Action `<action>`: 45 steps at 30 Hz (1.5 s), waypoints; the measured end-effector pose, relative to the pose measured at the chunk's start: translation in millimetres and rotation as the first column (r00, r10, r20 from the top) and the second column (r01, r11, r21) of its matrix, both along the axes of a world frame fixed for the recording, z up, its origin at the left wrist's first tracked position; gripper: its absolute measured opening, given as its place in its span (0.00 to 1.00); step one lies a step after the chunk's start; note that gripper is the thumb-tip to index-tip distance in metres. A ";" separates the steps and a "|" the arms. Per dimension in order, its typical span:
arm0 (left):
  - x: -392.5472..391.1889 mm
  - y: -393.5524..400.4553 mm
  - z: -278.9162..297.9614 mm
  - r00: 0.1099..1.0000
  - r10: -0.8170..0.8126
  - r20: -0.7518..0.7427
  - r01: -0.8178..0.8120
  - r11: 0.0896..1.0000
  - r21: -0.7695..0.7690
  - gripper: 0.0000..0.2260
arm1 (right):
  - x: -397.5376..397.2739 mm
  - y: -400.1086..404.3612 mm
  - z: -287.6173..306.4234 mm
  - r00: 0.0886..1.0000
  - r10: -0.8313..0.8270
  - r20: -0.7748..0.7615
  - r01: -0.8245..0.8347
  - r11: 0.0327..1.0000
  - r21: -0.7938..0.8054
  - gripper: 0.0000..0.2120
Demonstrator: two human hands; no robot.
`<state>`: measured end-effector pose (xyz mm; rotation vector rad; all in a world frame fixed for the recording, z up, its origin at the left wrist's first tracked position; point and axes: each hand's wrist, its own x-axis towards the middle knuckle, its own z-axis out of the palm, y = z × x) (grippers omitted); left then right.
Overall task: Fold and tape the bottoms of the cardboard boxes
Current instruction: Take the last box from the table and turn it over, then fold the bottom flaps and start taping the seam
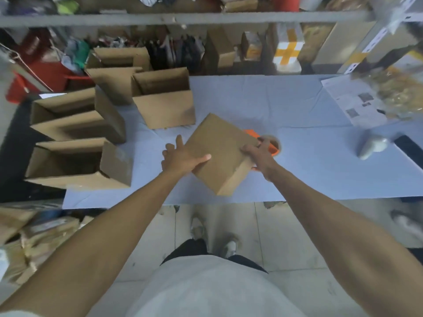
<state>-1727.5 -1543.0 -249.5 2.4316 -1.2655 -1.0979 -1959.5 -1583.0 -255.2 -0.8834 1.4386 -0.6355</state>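
Note:
A brown cardboard box (219,147) sits tilted on the pale blue table (320,170), its closed face turned up. My left hand (180,156) holds its left edge, thumb on top and fingers spread along the side. My right hand (258,154) grips the box's right corner together with an orange tape dispenser (273,148), whose tape roll shows just behind the fingers. Most of the dispenser is hidden by the box and hand.
Several open cardboard boxes (162,99) stand at the table's left and back left. A printed sheet (352,104) and a clear bag lie at the right, a grey object (372,146) near the right edge. Shelving crowds the back. Flattened cardboard (34,234) lies on the floor at left.

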 end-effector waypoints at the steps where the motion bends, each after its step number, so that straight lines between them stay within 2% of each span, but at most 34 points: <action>1: 9.7 0.8 -0.1 0.999 -0.008 -0.034 0.008 1.000 -0.007 0.52 | 0.3 0.1 -1.8 0.999 0.035 0.030 -0.036 0.999 0.030 0.41; 3: 24.2 1.6 -0.9 0.992 -0.024 -0.126 0.028 0.999 0.027 0.40 | 5.5 2.5 -6.3 0.995 0.062 0.083 -0.066 0.997 0.044 0.41; 5: 29.3 2.4 -7.9 0.996 -0.019 -0.092 0.023 0.999 0.046 0.29 | 16.6 4.0 -14.0 0.997 -0.024 0.068 0.024 1.000 0.010 0.44; 8: 22.2 2.2 -13.0 1.000 0.025 0.004 -0.025 0.999 0.031 0.28 | 35.8 9.3 -20.0 0.991 -0.078 -0.106 0.072 0.996 -0.062 0.42; 10: 19.3 -0.3 -15.3 0.997 0.032 0.068 -0.035 0.998 0.043 0.29 | 42.1 6.5 -30.3 0.992 -0.024 -0.123 0.012 0.995 -0.096 0.33; 12: 19.0 -4.1 -16.4 0.993 0.033 0.113 -0.038 0.998 0.043 0.31 | 43.2 -0.3 -36.2 0.994 0.045 -0.097 -0.055 0.992 -0.109 0.16; 14: 17.2 -10.6 -16.2 0.990 0.014 0.142 -0.017 1.000 0.023 0.31 | 36.8 -7.8 -36.3 0.985 0.089 -0.146 -0.103 0.990 -0.092 0.09; 16: 14.3 -19.6 -14.7 0.988 -0.042 0.150 0.045 0.999 -0.016 0.33 | 23.2 -14.6 -31.6 0.914 0.132 -0.384 -0.212 0.962 -0.174 0.09; 17: 12.7 -24.6 -14.2 0.985 -0.093 0.147 0.099 0.995 -0.030 0.33 | 13.6 -18.5 -33.4 0.853 0.099 -0.513 -0.243 0.945 -0.221 0.09; 19: 8.4 -32.9 -16.0 0.967 -0.211 0.143 0.219 0.975 -0.041 0.32 | -6.0 -27.0 -34.8 0.758 0.050 -0.651 -0.281 0.925 -0.256 0.07; 22: 2.2 -40.1 -22.3 0.947 -0.280 0.156 0.290 0.956 -0.048 0.28 | -21.7 -44.2 -45.5 0.593 0.167 -0.788 -0.417 0.901 -0.123 0.20; 25: 0.4 -42.3 -26.6 0.947 -0.262 0.185 0.270 0.963 -0.020 0.26 | -25.9 -58.5 -59.7 0.373 0.300 -0.878 -0.564 0.825 0.042 0.31; 28: -8.3 -44.0 -23.7 0.924 -0.226 0.309 0.242 0.970 -0.015 0.23 | -24.4 -70.2 -64.7 0.387 0.324 -0.863 -0.620 0.784 0.016 0.29; 30: -22.6 -49.8 -22.9 0.860 -0.279 0.427 0.342 0.936 -0.077 0.21 | -31.0 -74.4 -59.8 0.381 0.297 -0.876 -0.661 0.749 -0.034 0.29; 31: -31.4 -54.8 -23.0 0.851 -0.304 0.429 0.396 0.907 -0.144 0.20 | -36.5 -76.1 -54.3 0.381 0.270 -0.884 -0.661 0.748 -0.057 0.30; 32: -40.9 -60.9 -21.3 0.866 -0.321 0.383 0.424 0.878 -0.223 0.18 | -43.1 -78.6 -47.4 0.400 0.236 -0.885 -0.639 0.764 -0.085 0.28; 34: -62.6 -73.9 -11.8 0.926 -0.337 0.172 0.377 0.857 -0.351 0.13 | -59.3 -84.6 -33.7 0.466 0.184 -0.865 -0.571 0.810 -0.135 0.22; 37: -97.9 -95.8 0.2 0.946 -0.245 -0.214 0.157 0.920 -0.359 0.09 | -84.5 -90.1 -13.0 0.509 0.239 -0.827 -0.570 0.813 -0.116 0.29; 39: -114.3 -111.7 1.6 0.886 -0.093 -0.454 -0.022 0.970 -0.242 0.10 | -96.3 -91.0 -4.9 0.477 0.297 -0.828 -0.655 0.747 -0.109 0.29; 41: -125.7 -123.9 4.4 0.757 0.026 -0.653 -0.112 0.990 -0.090 0.06 | -104.7 -91.3 -2.4 0.452 0.318 -0.834 -0.724 0.677 -0.134 0.26; 43: -130.6 -129.1 9.6 0.670 0.048 -0.741 -0.107 0.994 -0.032 0.07 | -109.9 -91.7 -1.1 0.446 0.332 -0.831 -0.757 0.636 -0.153 0.25; 45: -130.1 -129.5 10.6 0.653 0.048 -0.756 -0.114 0.993 -0.036 0.08 | -113.6 -92.0 -2.1 0.464 0.348 -0.815 -0.768 0.616 -0.175 0.25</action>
